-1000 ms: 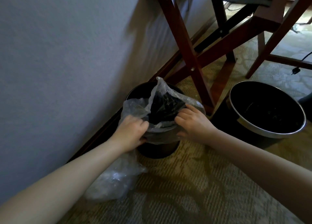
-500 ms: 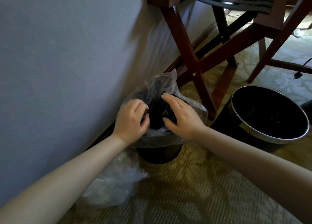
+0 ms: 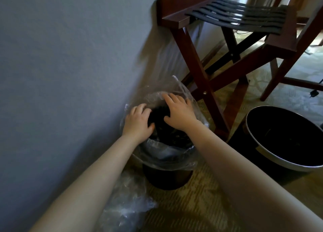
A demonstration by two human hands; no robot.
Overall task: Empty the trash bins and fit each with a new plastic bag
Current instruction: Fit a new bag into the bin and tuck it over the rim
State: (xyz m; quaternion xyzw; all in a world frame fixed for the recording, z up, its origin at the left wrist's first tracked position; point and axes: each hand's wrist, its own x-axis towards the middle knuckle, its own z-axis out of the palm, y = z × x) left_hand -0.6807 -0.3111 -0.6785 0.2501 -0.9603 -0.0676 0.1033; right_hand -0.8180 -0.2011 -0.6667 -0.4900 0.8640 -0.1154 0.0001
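Observation:
A small dark trash bin stands on the carpet against the wall. A clear plastic bag lines its mouth and is folded over the near rim; the far edge still stands up loosely. My left hand curls over the bag's edge at the far left of the rim. My right hand lies on the far edge, fingers spread over the plastic and thumb inside the opening. A second, wider black bin with a silver rim stands to the right, no bag visible in it.
A crumpled clear bag lies on the carpet under my left forearm, beside the wall. A wooden luggage rack with black straps stands just behind both bins. A cable plug lies at the far right.
Both hands have moved from the near side of the small bin's rim to its far side, drawing the bag's edge with them. The view has tilted up, showing more of the rack.

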